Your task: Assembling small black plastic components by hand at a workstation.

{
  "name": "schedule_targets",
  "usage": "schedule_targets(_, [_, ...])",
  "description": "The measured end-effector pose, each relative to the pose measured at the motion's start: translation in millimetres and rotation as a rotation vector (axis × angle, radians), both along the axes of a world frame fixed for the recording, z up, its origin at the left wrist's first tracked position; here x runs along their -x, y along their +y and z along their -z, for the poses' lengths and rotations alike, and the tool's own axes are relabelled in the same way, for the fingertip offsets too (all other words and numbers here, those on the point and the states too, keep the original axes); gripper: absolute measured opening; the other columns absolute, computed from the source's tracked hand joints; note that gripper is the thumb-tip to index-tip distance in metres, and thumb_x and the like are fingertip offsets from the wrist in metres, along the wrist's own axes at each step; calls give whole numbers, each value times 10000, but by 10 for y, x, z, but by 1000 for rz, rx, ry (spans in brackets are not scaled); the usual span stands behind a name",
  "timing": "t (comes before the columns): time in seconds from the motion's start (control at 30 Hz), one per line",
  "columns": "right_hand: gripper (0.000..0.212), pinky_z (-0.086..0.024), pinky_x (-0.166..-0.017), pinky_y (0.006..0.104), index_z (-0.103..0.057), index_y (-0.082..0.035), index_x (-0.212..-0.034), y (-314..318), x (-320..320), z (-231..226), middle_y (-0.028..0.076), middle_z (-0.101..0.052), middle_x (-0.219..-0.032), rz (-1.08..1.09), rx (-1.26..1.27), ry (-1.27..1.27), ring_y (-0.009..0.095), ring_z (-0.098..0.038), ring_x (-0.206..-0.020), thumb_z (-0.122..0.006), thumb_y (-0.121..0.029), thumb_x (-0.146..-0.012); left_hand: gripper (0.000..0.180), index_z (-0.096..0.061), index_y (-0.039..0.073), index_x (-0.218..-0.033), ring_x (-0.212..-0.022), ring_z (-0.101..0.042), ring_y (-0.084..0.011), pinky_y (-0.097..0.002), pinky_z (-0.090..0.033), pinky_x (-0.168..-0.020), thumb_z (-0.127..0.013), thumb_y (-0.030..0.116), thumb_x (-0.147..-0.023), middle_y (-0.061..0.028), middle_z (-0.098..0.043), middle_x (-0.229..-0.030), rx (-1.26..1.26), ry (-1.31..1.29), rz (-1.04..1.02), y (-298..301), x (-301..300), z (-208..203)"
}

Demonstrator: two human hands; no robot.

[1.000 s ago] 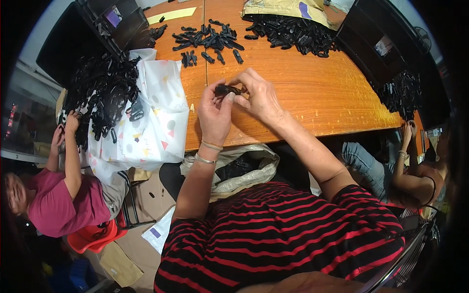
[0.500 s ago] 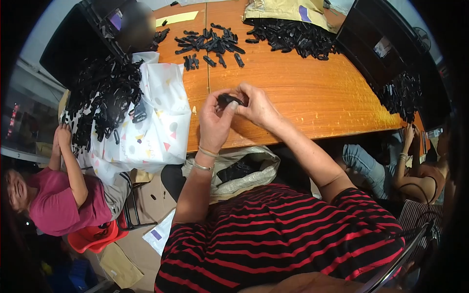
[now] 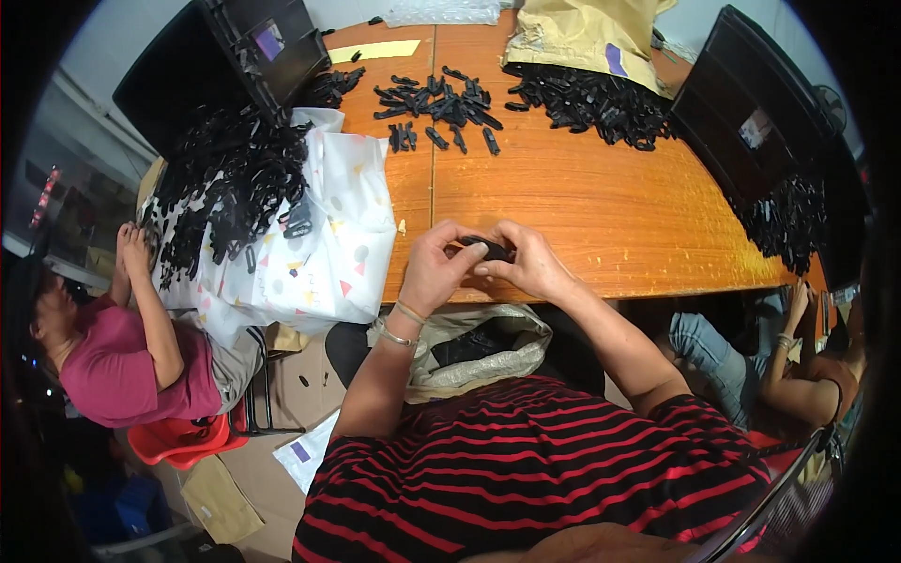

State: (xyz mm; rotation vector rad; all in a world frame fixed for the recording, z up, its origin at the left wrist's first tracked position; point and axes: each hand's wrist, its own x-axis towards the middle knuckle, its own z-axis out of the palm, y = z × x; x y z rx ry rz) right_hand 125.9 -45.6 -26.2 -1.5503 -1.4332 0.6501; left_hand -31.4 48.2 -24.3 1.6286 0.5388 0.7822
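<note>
Close to the near edge of the wooden table (image 3: 563,206), I hold a small, long black plastic piece (image 3: 488,247) between both hands. My left hand (image 3: 437,269) has its fingers and thumb closed on the piece's left part. From the other side, my right hand (image 3: 535,266) pinches its right end with thumb and fingers. My fingers hide part of the piece. Farther back, a loose group of similar black pieces (image 3: 446,101) lies on the table, several of them in a short row at its near side.
A heap of black pieces (image 3: 225,188) covers a patterned white plastic sheet (image 3: 352,235) at left. Another heap (image 3: 596,108) spills from a paper bag (image 3: 572,38). Black bins (image 3: 760,103) stand on both sides. An open woven sack (image 3: 511,361) sits below the edge. Co-workers sit left and right.
My hands have come nearer to me and the table's edge, still holding the black piece. The view has shifted, so the table's things appear lower and farther right.
</note>
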Motion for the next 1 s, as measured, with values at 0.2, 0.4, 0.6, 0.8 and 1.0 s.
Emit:
schedule_targets(0.2, [316, -428, -537, 354, -568, -6, -752, -246, -107, 67, 120, -538, -611, 61, 106, -63, 230, -531, -557, -807, -210, -713, 226, -637, 0, -1066, -821, -585, -63, -210, -481, -677, -646, 99, -862, -11, -637, -938, 260, 189, 204, 386, -79, -100])
schedule_targets(0.4, [336, -493, -656, 434, -616, -61, -931, -587, 92, 186, 137, -627, -881, -331, 136, -459, 371, -614, -808, -758, -268, -707, 374, -526, -31, -1224, -1085, -561, -295, -366, -450, -923, -576, 123, -887, -162, -556, -1219, -586, 297, -489, 1453, -496, 203])
schedule_targets(0.6, [400, -504, -666, 448, -596, -15, -1004, -626, 206, 274, 185, -596, -912, -568, 321, -548, 368, -618, -817, -715, -308, -760, 614, -276, 24, -1442, -1385, -211, -370, -415, -241, -1121, -515, 239, -919, -223, -248, -1486, -587, 581, -628, 2219, -904, 405])
schedule_targets(0.8, [353, -505, -731, 420, -602, -37, -1030, -426, -42, 78, 117, -631, -1012, -546, 205, -282, 349, -622, -882, -689, -290, -799, 676, -278, 171, -1475, -1430, -94, -344, -499, -165, -1132, -431, 520, -916, -131, -176, -1545, -493, 673, -661, 2823, -1181, 450])
schedule_targets(1.0, [275, -521, -683, 396, -608, -47, -997, -195, -270, 64, 95, -639, -999, -441, 63, -203, 319, -634, -843, -682, -236, -812, 707, -336, 312, -1450, -1439, -57, -338, -563, -138, -1115, -387, 691, -856, -80, -151, -1562, -556, 899, -543, 3262, -1353, 360])
